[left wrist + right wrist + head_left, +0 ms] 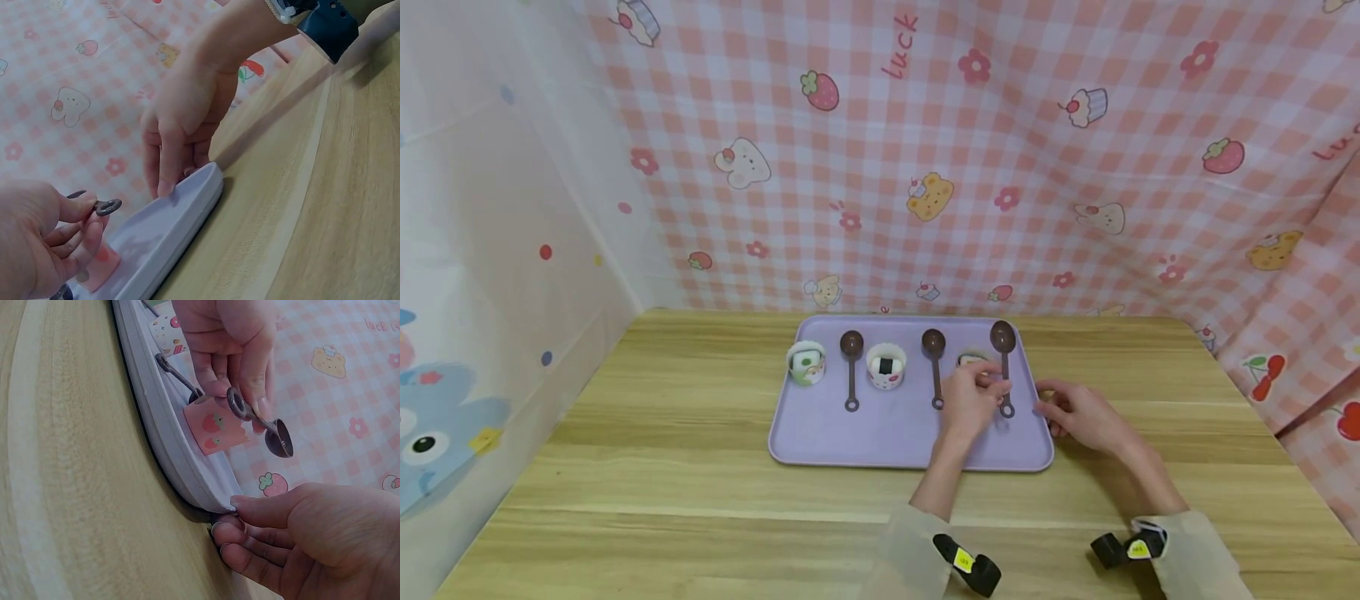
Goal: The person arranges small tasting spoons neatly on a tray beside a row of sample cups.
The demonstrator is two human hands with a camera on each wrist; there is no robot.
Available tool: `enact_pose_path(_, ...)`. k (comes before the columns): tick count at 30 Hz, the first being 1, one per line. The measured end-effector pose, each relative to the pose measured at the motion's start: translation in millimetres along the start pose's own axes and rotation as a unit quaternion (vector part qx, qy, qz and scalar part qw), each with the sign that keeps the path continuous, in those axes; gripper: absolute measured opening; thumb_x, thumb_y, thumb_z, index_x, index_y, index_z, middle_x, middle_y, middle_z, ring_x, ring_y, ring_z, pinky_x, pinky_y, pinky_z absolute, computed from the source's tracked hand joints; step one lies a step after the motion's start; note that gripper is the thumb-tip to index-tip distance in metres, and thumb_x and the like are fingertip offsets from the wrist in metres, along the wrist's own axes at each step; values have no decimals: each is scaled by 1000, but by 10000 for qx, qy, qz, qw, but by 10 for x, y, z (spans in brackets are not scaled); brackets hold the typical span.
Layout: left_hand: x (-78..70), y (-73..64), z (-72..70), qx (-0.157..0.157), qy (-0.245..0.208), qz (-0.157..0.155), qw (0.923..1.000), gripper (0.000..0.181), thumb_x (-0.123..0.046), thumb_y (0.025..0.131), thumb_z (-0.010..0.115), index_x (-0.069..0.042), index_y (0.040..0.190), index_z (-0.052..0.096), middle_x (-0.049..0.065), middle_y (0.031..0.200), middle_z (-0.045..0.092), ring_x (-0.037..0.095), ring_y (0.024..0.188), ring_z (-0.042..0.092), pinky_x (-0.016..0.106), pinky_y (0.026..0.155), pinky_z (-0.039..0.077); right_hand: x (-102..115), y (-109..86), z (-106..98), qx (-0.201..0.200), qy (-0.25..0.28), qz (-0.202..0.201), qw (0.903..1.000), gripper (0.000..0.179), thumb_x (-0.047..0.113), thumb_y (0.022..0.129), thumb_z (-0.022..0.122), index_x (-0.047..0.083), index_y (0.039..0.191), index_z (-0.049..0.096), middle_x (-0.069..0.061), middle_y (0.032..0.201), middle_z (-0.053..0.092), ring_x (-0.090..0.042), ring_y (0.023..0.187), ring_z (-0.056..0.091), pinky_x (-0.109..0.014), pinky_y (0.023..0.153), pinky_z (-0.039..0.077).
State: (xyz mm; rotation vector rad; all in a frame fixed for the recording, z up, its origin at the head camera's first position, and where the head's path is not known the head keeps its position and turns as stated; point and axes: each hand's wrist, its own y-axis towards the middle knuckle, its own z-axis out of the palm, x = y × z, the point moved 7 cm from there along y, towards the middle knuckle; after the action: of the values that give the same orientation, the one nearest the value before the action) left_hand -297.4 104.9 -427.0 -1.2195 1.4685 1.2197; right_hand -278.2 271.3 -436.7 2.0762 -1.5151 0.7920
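Note:
My left hand [972, 404] pinches the handle of a brown measuring spoon [1003, 337] over the right end of a lilac tray [857, 446]. The right wrist view shows this spoon raised, its bowl [279, 439] pointing away from the table. Close under it stands a pink strawberry-print paper cup [215, 430], mostly hidden by the left hand in the head view. At the tray's right edge, my right hand [1086, 414] grips the rim, thumb on top and fingers curled at the outer side.
Two more brown spoons lie on the tray, one at the left [852, 358] and one near the middle [934, 346]. A paper cup with a rice-ball piece [886, 367] stands between them. Another cup with a white-and-green piece [807, 367] is at the left edge. A checked cloth [880, 167] hangs behind the wooden table [700, 500].

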Motion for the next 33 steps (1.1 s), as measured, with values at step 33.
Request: enact_pose_path(33,170,-40,242,-244,1124,-205,9931,17,-7,82,82,-6,98,77,0,73,72,5,60,62,20,61,50,-21,7,2,13,-66,54,10000,38,7,100,62,-13,131,54,0,70,60,-13,62,58,-25,56,50)
